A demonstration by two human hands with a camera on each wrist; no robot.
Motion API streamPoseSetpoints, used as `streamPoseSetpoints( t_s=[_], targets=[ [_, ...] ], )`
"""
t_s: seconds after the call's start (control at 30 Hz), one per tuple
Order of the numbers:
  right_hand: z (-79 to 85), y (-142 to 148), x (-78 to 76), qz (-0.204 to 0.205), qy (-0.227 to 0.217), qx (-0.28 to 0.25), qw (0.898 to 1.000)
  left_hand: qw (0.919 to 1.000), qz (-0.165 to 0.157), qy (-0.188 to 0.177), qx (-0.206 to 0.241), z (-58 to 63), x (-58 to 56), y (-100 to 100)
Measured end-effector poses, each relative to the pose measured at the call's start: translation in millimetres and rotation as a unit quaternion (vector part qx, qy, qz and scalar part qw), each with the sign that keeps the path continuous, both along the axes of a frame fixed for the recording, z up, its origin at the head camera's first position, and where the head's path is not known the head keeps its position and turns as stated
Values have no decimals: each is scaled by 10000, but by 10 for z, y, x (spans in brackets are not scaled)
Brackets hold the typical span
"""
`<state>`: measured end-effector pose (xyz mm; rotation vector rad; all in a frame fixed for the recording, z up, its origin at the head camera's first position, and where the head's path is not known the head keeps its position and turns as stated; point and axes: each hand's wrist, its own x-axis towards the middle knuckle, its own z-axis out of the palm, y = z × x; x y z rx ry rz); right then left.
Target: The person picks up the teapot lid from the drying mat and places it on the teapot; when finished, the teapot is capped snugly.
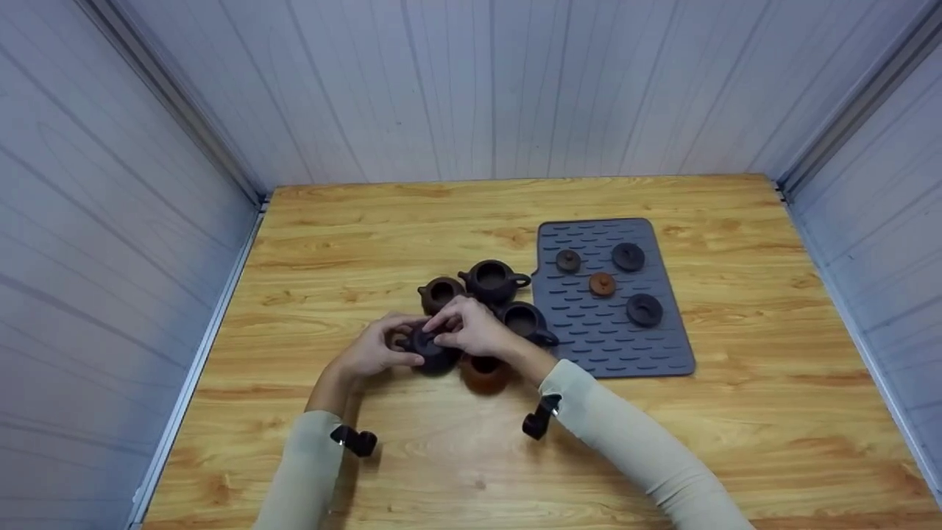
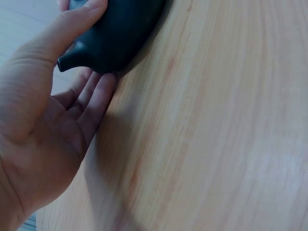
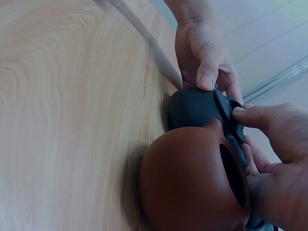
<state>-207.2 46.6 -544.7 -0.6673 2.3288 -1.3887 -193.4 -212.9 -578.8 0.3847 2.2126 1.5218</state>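
While the right hand's thumb and fingertips pinch a dark lid on top of the dark teapot, we have the left hand clamped round that teapot's spout side, thumb on the body, other fingers against it opposite. We see the teapot on the wooden table. Just right of it: an open red-brown pot. Just beyond it: a small open brown pot. Beyond and right of it: two open dark pots, handles pointing right. Farther right of it, we get a grey mat carrying four loose lids.
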Motion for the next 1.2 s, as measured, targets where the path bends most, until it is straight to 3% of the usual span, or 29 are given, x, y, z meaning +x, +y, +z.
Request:
streamPoseSetpoints(
  t_s=[0.27,0.5,0.57,0.83,1.2],
  targets=[
    [5,-2,11,1,-32,-34,10000,9999,-106,13,-29,54,13,-11],
    [33,31,55,-30,107,-28,9999,9975,-699,22,86,128,-50,-91],
    [41,50,75,-36,173,-51,9998,9973,-726,-45,104,147,-74,-114],
    [59,138,110,58,191,-276,9994,9993,-164,-79,-317,240,-163,-150],
    [86,267,127,337,-76,-514,9981,9977,437,87,-503,305,-321,2]
  ],
)
